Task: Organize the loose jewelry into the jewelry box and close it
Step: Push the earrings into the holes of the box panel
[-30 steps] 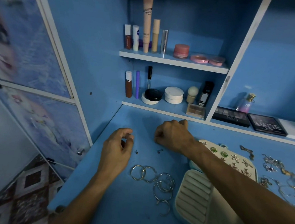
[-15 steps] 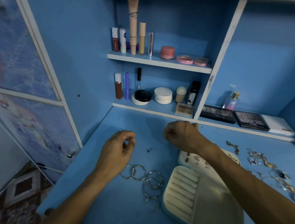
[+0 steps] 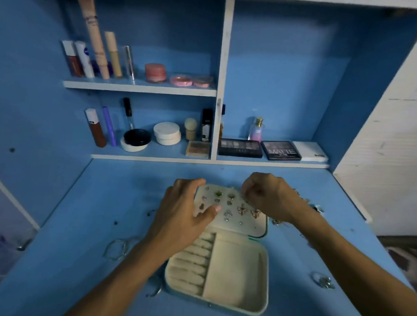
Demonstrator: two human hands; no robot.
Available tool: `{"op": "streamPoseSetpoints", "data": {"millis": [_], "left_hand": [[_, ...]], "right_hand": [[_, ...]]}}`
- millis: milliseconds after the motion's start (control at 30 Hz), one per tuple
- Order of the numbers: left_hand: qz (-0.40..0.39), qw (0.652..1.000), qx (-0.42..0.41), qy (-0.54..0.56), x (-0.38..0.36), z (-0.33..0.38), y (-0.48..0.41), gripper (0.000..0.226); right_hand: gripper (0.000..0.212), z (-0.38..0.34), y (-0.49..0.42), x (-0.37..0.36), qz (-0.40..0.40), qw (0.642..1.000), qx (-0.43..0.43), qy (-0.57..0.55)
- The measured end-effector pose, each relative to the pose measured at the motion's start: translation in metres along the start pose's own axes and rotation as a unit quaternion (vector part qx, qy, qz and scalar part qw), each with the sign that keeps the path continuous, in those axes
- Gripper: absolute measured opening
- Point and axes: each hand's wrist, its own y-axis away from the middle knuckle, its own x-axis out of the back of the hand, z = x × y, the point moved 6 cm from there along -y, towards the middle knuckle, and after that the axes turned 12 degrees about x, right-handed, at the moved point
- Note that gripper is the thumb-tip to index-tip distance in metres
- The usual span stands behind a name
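Blue desktop (image 3: 85,223), cosmetics shelves (image 3: 138,88), open jewelry box (image 3: 233,272)

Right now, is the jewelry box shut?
No: the jewelry box lies open, studs showing on its lid panel.

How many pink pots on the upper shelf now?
3, in a row at the right end of the upper shelf: tall pot, middle flat pot, right flat pot. None seems hidden.
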Motion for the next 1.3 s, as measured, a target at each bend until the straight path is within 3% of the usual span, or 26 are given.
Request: {"op": "streamPoseSetpoints", "data": {"millis": [233, 433, 767, 933, 1067, 1200, 1300], "left_hand": [[-0.025, 0.999, 0.043, -0.014, -0.015, 0.018, 0.006, 0.127], [0.019, 0.998, 0.056, -0.023, -0.019, 0.025, 0.006, 0.149], [0.058, 0.997, 0.038, 0.029, -0.025, 0.024, 0.011, 0.158], [0.103, 0.993, 0.014, 0.064, -0.021, 0.025, 0.019, 0.152], [0.138, 0.989, -0.028, 0.04, -0.022, 0.026, 0.026, 0.141], [0.162, 0.985, -0.041, 0.034, -0.021, 0.026, 0.028, 0.135], [0.172, 0.983, -0.051, 0.025, -0.021, 0.026, 0.03, 0.135]], "right_hand": [[0.028, -0.007, 0.014, 0.025, 0.092, 0.994, 0.02, -0.062], [0.023, -0.012, 0.022, 0.041, 0.129, 0.984, 0.035, -0.118], [0.019, -0.024, 0.036, 0.051, 0.115, 0.974, 0.043, -0.191], [0.008, -0.023, 0.038, 0.045, 0.037, 0.935, 0.001, -0.354], [0.009, -0.01, 0.036, 0.028, 0.006, 0.909, -0.052, -0.413], [0.01, 0.007, 0.029, 0.015, -0.002, 0.904, -0.084, -0.418], [0.015, 0.014, 0.027, 0.0, -0.079, 0.917, -0.084, -0.382]]}}
